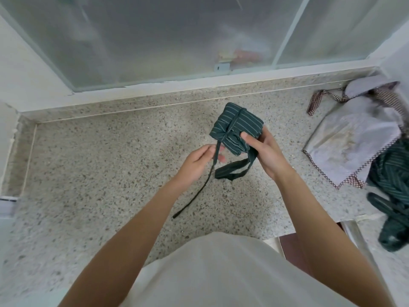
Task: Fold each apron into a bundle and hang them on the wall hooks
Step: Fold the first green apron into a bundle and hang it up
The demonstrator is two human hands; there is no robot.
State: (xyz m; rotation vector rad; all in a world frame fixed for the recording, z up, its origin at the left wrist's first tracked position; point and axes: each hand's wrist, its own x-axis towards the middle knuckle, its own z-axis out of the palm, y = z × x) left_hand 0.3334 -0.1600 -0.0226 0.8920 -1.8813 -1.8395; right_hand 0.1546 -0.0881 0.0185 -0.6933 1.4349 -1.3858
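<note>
A speckled stone counter [110,173] runs under a frosted sliding window [177,36], and the person stands right up against its near edge, pale shirt [221,273] filling the bottom of the view. Off to the right, well apart from the hands, a grey apron [349,138] with checked brown trim lies spread and rumpled on the counter. Just beside it, partly over its near corner, sits a loose heap of dark green striped apron [394,185], some of it trailing over the counter's edge toward the floor. A metal rail [358,238] shows below that edge. Nothing lies between the hands and the bundle they work on; the stretch of counter beneath them is bare stone.

The green striped bundle [236,125] is held above the middle of the counter, folded into a compact block with a tie wound once across it. The right hand [265,151] grips its near end, thumb pressed on top, fingers curled underneath. A wider strap loop [232,171] hangs from that end, below the right hand. The left hand [199,160] pinches the thin tie [199,191] between thumb and fingers, just beside the bundle; the other fingers are loosely curled. The tie's free end dangles down toward the person, its tip near the counter.
</note>
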